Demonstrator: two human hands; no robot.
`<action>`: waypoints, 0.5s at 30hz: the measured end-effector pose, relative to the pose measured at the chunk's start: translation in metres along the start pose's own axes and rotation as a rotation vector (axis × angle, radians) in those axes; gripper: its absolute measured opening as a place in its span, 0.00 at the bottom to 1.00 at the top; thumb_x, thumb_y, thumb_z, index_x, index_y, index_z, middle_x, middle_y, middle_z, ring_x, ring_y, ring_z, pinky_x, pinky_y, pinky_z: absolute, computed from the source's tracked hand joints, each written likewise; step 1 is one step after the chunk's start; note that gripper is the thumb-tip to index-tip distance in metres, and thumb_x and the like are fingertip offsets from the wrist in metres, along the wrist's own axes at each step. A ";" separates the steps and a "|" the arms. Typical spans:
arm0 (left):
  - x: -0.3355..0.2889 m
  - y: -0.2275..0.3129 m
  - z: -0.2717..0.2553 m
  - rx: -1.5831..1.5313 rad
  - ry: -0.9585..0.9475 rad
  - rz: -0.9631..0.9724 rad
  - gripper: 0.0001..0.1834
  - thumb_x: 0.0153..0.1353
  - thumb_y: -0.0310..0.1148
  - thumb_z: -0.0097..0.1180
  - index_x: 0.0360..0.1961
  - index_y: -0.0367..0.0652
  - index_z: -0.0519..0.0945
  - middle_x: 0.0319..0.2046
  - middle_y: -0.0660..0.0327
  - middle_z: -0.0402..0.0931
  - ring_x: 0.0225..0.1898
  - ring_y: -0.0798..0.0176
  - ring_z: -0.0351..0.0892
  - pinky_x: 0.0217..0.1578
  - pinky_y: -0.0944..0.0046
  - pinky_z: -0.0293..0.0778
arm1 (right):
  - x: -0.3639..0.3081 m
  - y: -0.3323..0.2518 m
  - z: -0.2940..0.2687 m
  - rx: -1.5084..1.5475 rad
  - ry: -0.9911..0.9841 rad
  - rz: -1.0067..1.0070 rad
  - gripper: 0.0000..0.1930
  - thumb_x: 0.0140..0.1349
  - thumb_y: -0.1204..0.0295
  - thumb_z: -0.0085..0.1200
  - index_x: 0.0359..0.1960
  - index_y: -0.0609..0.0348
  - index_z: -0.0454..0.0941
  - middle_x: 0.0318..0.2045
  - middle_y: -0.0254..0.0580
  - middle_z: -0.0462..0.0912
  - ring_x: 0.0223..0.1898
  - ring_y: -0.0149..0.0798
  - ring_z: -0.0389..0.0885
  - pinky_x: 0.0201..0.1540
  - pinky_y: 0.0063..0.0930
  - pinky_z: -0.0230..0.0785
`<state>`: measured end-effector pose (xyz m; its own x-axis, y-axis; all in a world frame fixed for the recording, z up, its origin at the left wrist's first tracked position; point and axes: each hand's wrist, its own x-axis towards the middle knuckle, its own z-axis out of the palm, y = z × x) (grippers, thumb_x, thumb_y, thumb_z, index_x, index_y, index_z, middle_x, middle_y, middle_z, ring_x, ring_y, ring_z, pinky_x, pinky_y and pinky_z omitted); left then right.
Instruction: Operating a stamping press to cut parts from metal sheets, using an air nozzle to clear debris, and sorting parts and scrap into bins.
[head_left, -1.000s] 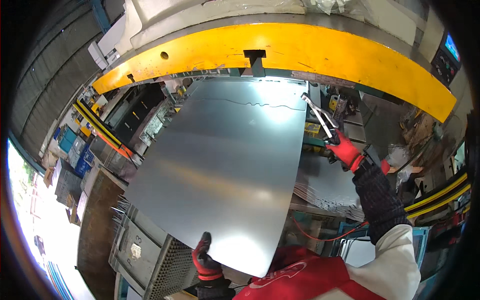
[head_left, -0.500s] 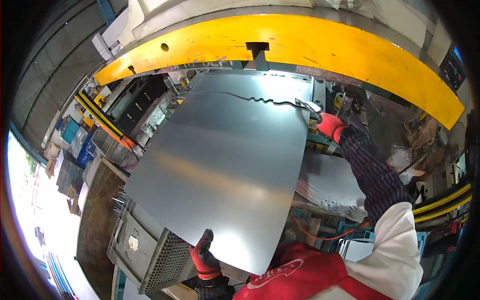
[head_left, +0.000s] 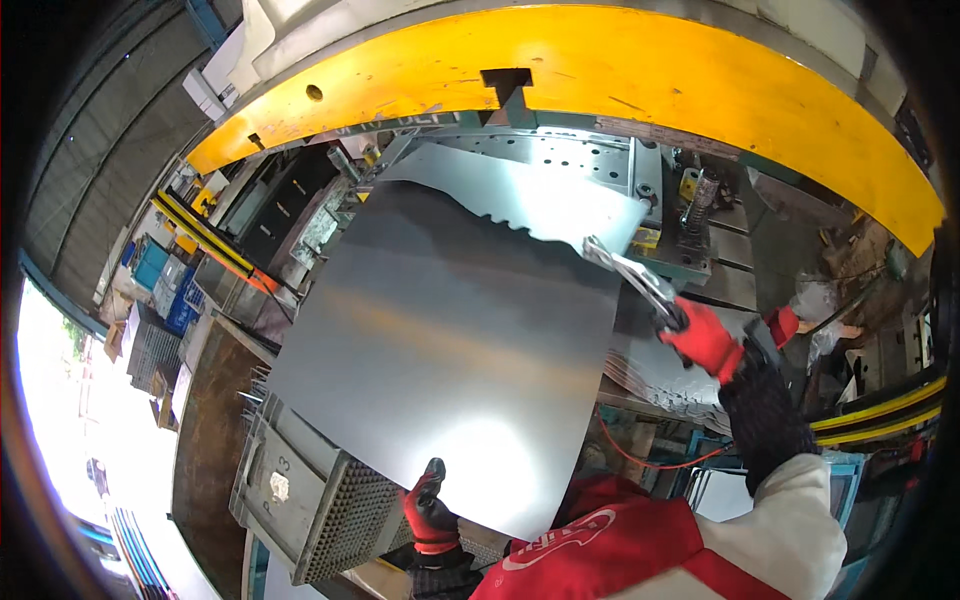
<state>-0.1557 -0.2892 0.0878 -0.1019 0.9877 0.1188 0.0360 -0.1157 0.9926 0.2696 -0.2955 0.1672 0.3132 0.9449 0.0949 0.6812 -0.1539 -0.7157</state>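
Observation:
A large grey metal sheet (head_left: 450, 330) slopes away from me, its far edge cut in a wavy, notched line. Beyond that edge lies a brighter strip of sheet metal (head_left: 500, 185), partly covered by it. My left hand (head_left: 430, 515), in a red and black glove, grips the near edge, thumb on top and fingers hidden underneath. My right hand (head_left: 705, 338), gloved alike, is closed around the handles of metal locking pliers (head_left: 645, 280). The jaws of the pliers meet the sheet at its far right corner.
A yellow press beam (head_left: 600, 60) spans the far side above a perforated die plate (head_left: 570, 150). Stacked sheets (head_left: 660, 365) lie at the right. A grey perforated crate (head_left: 310, 490) stands at the near left. Yellow and black guard bars (head_left: 205, 240) flank the left side.
The wavy-edged sheet has shifted toward me, and more of the bright strip and die plate shows. My right hand and pliers have come nearer; my left hand has moved slightly right.

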 end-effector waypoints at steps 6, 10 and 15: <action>-0.002 -0.015 -0.005 -0.002 -0.031 0.026 0.14 0.54 0.25 0.39 0.35 0.28 0.75 0.39 0.46 0.74 0.41 0.53 0.75 0.44 0.59 0.71 | -0.073 0.032 0.018 0.716 -0.157 0.299 0.11 0.50 0.68 0.53 0.34 0.59 0.75 0.15 0.32 0.71 0.17 0.27 0.69 0.21 0.19 0.62; 0.001 -0.025 -0.009 0.028 -0.056 0.083 0.13 0.54 0.27 0.40 0.33 0.30 0.74 0.38 0.45 0.74 0.41 0.53 0.75 0.44 0.58 0.70 | -0.083 0.053 0.048 0.972 0.173 0.392 0.10 0.56 0.66 0.48 0.35 0.58 0.75 0.11 0.27 0.66 0.09 0.23 0.62 0.12 0.19 0.55; 0.004 -0.024 -0.007 -0.003 -0.096 0.070 0.12 0.54 0.27 0.40 0.32 0.30 0.74 0.38 0.45 0.74 0.42 0.52 0.74 0.45 0.56 0.69 | -0.005 0.072 0.087 1.128 0.523 0.434 0.12 0.56 0.62 0.48 0.37 0.53 0.72 0.16 0.31 0.67 0.12 0.27 0.65 0.11 0.24 0.60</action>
<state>-0.1641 -0.2831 0.0648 -0.0039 0.9828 0.1847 0.0370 -0.1845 0.9821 0.2596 -0.2861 0.0550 0.7561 0.6182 -0.2147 -0.3820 0.1506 -0.9118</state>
